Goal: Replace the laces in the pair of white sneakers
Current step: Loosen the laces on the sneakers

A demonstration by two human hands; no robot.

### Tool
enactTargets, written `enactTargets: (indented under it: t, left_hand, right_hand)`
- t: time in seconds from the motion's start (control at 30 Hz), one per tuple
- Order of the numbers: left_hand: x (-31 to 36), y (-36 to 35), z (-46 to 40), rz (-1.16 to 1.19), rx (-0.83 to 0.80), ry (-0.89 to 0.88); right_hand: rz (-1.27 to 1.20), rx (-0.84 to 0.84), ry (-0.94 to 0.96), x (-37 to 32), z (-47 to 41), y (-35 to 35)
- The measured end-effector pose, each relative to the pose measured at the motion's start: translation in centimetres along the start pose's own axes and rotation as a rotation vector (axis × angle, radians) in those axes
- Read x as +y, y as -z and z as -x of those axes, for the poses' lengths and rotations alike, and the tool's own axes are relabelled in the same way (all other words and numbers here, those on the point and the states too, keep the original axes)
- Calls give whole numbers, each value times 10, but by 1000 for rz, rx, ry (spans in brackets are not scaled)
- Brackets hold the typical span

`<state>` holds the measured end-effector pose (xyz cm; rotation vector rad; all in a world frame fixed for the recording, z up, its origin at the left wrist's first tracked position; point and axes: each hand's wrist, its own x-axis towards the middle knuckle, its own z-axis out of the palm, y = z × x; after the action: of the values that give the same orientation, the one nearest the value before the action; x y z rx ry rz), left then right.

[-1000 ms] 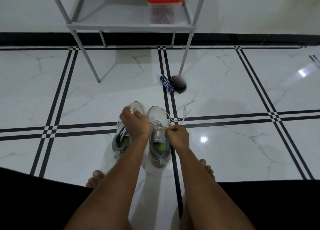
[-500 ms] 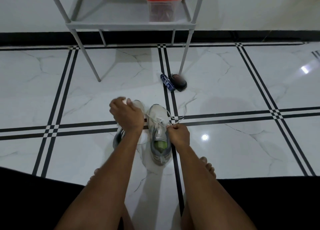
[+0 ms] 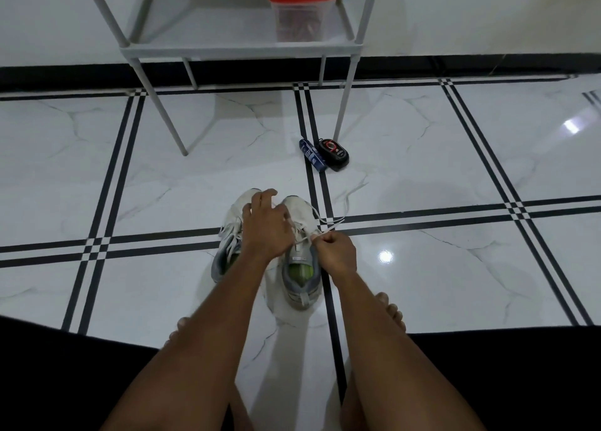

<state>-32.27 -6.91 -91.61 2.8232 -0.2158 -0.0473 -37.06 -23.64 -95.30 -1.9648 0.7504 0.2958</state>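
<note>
A home, probably an entry or utility corner — glossy white marble-look floor tiles point(image 3: 422, 157) with black stripe borders, a black skirting band point(image 3: 65, 76) along the far wall, and a light metal rack point(image 3: 240, 51) holding a red-lidded plastic container point(image 3: 300, 11).

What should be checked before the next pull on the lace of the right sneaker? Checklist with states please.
1. Right hand grips the lace: ok, fingers are curled round it beside the tongue.
2. Left hand holds the lace: cannot tell, its fingers spread over the toe area and hide the eyelets.
3. Right sneaker flat on the floor: ok.
4. Loose lace ends free of snags: ok, they trail over the tile to the right.
5. Left sneaker clear of the work: not ok, it sits right beside and partly under the left forearm.
</note>
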Motion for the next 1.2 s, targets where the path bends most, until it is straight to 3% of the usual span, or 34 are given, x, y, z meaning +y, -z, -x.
enactTargets:
  t: [0.17, 0.23, 0.3, 0.37, 0.43, 0.5, 0.53, 0.63, 0.8, 0.87, 1.0, 1.13, 1.2]
  left_hand:
    - [15, -21, 16, -136, -216, -75]
    - [16, -31, 21, -188, -196, -119]
    - [18, -27, 21, -87, -97, -95]
    - [17, -12, 14, 236, 146, 142]
    - [12, 11, -1, 613, 411, 552]
    - [1, 29, -12, 723, 566, 813]
    - [-4, 30, -13, 689, 605, 836]
    - [-8, 8, 3, 413, 593, 656]
    - [14, -22, 20, -20, -19, 37]
    - [20, -23, 22, -164, -112, -54]
    - [19, -20, 22, -105, -17, -69]
    - [8, -11, 12, 103, 285, 358]
    - [-1, -13, 11, -33, 225, 314]
  right_hand:
    - [15, 21, 42, 4, -1, -3]
    - [37, 33, 59, 6, -1, -3]
    - [47, 34, 63, 7, -2, -2]
    - [47, 33, 54, 7, -2, -2]
    - [38, 42, 34, 6, -1, -1]
    - [34, 30, 30, 5, 0, -2]
    - [32, 16, 36, 5, 0, -3]
    - [54, 3, 72, 2, 0, -6]
    - [42, -7, 109, 0, -1, -9]
    - [32, -15, 116, 1, -1, -9]
    - [45, -4, 112, 3, -1, -4]
    - [35, -1, 83, 3, -2, -5]
    - [21, -7, 78, 3, -3, -6]
